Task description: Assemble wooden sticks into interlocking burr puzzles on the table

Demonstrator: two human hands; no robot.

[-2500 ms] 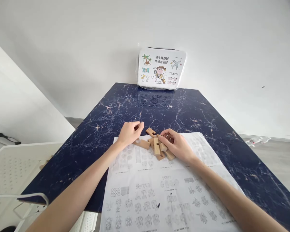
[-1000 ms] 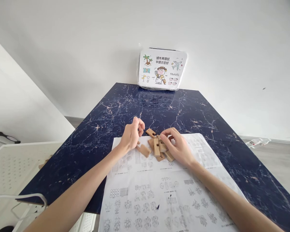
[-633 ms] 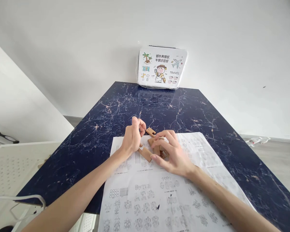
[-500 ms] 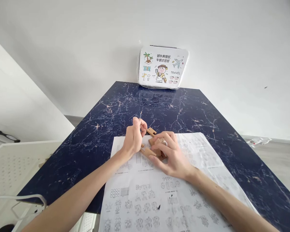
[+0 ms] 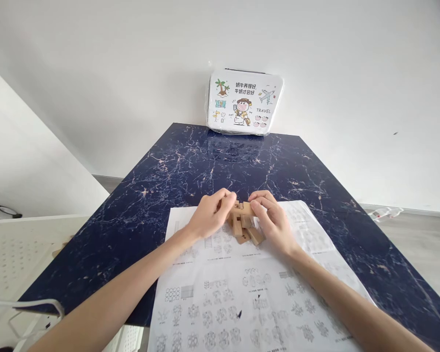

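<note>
White rack (image 5: 16, 254): It sat low by the table, with lots of little holes.
White cord (image 5: 33, 304): It looped near the table's left corner.
Dark blue table (image 5: 190, 164): It was shiny, with thin pale lines.
Left hand (image 5: 210, 215): Your thumb and fingers pinched the left block (image 5: 226, 201).
Paper sheet (image 5: 209, 274): It lay on the table under the wood pile, with small drawings all over.
Wood pile (image 5: 238, 228): The blocks lay in a heap on the top part of the paper, between your hands; one had a number on it.
White case (image 5: 245, 103): It stood at the far end, by the wall, with a palm tree and a plane on it.
Right block (image 5: 247, 209): It was above the pile, lying sideways.
Right hand (image 5: 275, 221): Your thumb and fingers gripped the right block's end.
</note>
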